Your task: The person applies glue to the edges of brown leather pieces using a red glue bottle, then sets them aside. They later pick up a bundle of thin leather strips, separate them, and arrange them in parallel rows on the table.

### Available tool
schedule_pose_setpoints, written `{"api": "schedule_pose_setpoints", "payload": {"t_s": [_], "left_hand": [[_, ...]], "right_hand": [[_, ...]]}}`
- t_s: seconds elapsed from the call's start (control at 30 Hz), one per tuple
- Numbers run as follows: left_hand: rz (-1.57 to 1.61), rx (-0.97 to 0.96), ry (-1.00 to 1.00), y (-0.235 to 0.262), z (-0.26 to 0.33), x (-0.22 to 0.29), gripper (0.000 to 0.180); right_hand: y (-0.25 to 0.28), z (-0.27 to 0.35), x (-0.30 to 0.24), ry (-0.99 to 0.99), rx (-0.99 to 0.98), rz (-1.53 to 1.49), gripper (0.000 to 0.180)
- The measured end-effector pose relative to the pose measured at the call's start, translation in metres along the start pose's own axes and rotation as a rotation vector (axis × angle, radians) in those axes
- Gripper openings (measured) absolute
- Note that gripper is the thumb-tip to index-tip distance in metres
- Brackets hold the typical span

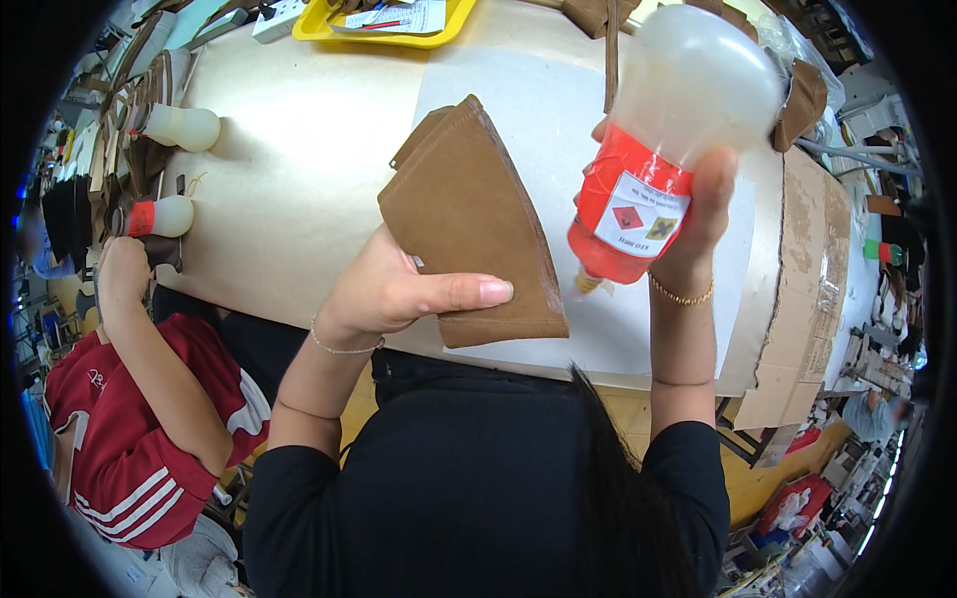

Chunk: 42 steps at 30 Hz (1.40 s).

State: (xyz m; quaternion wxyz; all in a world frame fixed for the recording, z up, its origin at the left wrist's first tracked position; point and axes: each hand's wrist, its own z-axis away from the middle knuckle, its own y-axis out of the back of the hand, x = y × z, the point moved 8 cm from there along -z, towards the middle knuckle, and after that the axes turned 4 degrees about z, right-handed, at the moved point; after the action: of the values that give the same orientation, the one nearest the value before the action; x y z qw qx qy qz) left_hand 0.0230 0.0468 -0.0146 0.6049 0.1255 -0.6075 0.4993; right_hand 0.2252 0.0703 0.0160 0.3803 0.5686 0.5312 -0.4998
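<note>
My left hand point(404, 289) grips a brown leather piece point(474, 229) with stitched edges, the thumb lying flat on its face and the fingers hidden behind. To its right, my right hand point(703, 204) is wrapped round a glue bottle point(638, 199). The bottle is translucent with a red lower part and a label with hazard symbols. It is tipped upside down, its narrow nozzle point(588, 282) pointing down beside the leather's right edge, apart from it. Beneath both lies a pale sheet point(638, 334) on the table point(289, 169).
Left of me, a co-worker in a red sleeve point(150, 429) rests a hand point(123, 274) near two more bottles point(164, 216). A yellow tray point(429, 38) with papers and a pen sits at the far edge. Cardboard point(797, 299) covers the right side; brown pieces point(802, 105) lie at the far right.
</note>
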Motion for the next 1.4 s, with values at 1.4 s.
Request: {"api": "schedule_pose_setpoints", "payload": {"t_s": [1.4], "left_hand": [[0.105, 0.089, -0.011, -0.002, 0.003, 0.005, 0.061]], "right_hand": [[0.013, -0.045, 0.004, -0.042, -0.170, -0.546, 0.077]]}}
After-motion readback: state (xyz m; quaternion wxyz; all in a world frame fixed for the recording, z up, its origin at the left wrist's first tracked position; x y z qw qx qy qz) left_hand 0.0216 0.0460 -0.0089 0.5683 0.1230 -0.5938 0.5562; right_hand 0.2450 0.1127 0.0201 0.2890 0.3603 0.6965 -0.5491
